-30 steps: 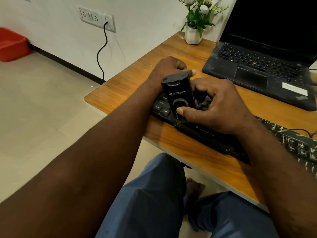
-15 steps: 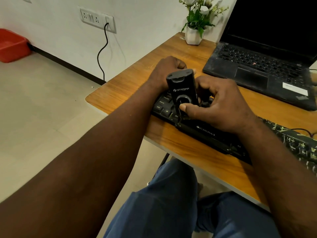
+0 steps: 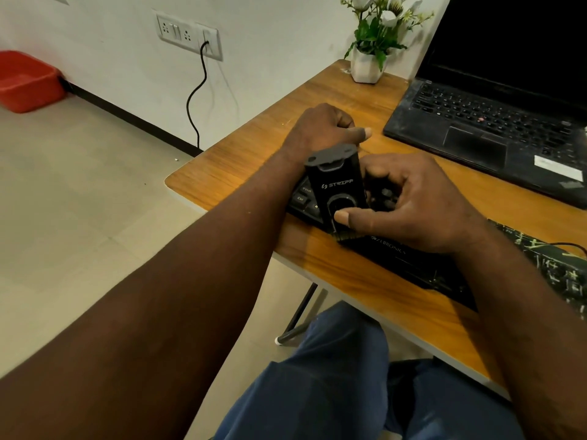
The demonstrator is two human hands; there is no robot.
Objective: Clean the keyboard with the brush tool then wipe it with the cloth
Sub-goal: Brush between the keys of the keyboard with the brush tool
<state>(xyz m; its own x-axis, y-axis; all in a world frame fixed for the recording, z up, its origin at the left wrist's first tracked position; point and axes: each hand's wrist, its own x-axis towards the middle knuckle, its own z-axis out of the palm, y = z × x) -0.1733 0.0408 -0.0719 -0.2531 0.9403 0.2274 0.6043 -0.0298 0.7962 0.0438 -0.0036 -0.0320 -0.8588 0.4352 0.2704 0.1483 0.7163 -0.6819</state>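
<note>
A black keyboard [image 3: 413,265] lies slanted along the wooden table's near edge. My right hand [image 3: 422,211] grips a black brush tool [image 3: 338,185] marked STRIPP, thumb pressed on its lower face. The tool stands almost upright over the keyboard's left end, and its short bristles touch the near edge of the keyboard. My left hand [image 3: 320,128] sits at the far left corner of the keyboard with its fingers curled under and thumb pointing right, holding that corner. No cloth is in view.
An open black laptop [image 3: 476,128] stands behind the keyboard at the right. A white pot of flowers [image 3: 365,68] is at the table's back corner. A black cable [image 3: 193,100] hangs from the wall socket, and a red tub [image 3: 25,81] sits on the floor at the left.
The brush tool has swept a short way toward the keyboard's near edge, its bristles now at the front rim. My left hand has stayed in place.
</note>
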